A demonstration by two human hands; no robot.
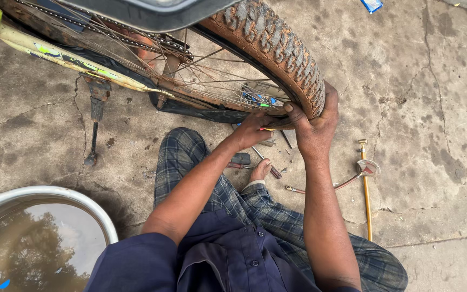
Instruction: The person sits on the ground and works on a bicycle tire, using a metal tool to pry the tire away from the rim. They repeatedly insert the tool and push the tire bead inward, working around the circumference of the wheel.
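Observation:
A bicycle wheel with a worn, dusty brown tyre (277,48) and rusty spokes (212,81) stands in front of me on the concrete. My right hand (314,121) wraps around the tyre's lower edge, thumb pressed against the rim. My left hand (255,127) grips the rim side next to it, fingers closed where tyre and rim meet; a thin red-tipped tool (266,129) shows by its fingers. A black inner tube (201,112) hangs below the rim.
The yellow bicycle frame (55,57), chain and kickstand (94,130) lie to the left. A metal basin of water (44,238) sits at lower left. A hand pump with gauge (366,178) and small tools (266,162) lie on the cracked concrete near my foot.

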